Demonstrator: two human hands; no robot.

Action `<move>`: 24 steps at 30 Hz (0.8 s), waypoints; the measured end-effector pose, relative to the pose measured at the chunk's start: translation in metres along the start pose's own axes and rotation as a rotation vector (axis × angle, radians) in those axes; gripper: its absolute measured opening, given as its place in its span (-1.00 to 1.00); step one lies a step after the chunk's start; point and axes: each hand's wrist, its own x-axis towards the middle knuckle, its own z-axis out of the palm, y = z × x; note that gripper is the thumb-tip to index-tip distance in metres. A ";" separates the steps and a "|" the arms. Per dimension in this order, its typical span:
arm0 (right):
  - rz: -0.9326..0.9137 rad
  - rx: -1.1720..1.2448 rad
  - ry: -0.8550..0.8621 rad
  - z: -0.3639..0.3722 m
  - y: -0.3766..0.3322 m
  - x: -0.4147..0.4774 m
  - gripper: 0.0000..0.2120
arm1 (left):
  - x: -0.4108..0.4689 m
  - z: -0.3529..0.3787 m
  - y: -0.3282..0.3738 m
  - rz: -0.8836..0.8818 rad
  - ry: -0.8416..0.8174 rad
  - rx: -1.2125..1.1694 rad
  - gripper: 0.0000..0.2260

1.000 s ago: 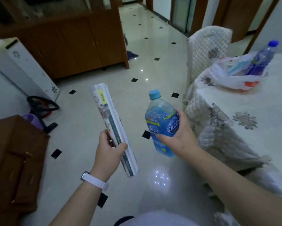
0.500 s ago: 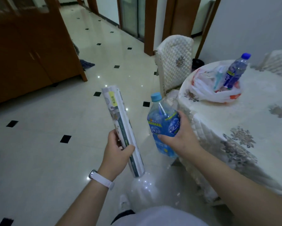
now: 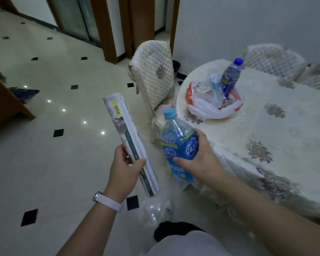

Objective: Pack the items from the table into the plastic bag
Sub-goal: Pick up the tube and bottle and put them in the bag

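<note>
My left hand [image 3: 125, 168] grips a long white wrapped roll [image 3: 125, 133] near its lower end, tilted up and to the left over the floor. My right hand [image 3: 199, 160] holds a blue drink bottle [image 3: 177, 143] with a light blue cap, upright, just off the table's near corner. The white and orange plastic bag [image 3: 205, 106] lies open on the table [image 3: 277, 137] at its far left end. A smaller blue-capped bottle [image 3: 230, 76] stands inside the bag among other items.
A quilted chair [image 3: 153, 76] stands by the table's left end, another [image 3: 271, 60] behind it. Glossy tiled floor [image 3: 50, 154] spreads to the left, with a wooden cabinet [image 3: 4, 104] at the far left and doorways behind.
The view has swung right and closer to the table, so the bag now sits nearer the middle. Both hands keep their grips on the roll and the bottle.
</note>
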 end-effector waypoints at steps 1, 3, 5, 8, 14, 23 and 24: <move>0.013 -0.003 0.027 -0.001 0.005 0.012 -0.25 | 0.014 0.005 -0.001 -0.008 -0.021 0.003 -0.61; 0.050 0.020 0.062 -0.003 0.016 0.040 -0.26 | 0.045 0.016 -0.002 -0.025 -0.058 0.011 -0.62; 0.076 0.058 0.076 -0.003 0.025 0.072 -0.26 | 0.078 0.028 -0.001 -0.032 -0.087 0.030 -0.62; 0.102 0.112 0.112 -0.005 0.035 0.121 -0.21 | 0.131 0.046 0.008 -0.029 -0.120 0.091 -0.61; 0.090 0.171 0.234 -0.046 0.037 0.214 -0.21 | 0.235 0.100 0.059 0.040 -0.225 0.135 -0.60; 0.138 0.118 0.624 -0.127 0.064 0.267 -0.21 | 0.319 0.202 0.099 0.135 -0.512 0.085 -0.66; 0.151 0.116 0.669 -0.134 0.069 0.270 -0.22 | 0.327 0.212 0.100 0.130 -0.547 0.079 -0.64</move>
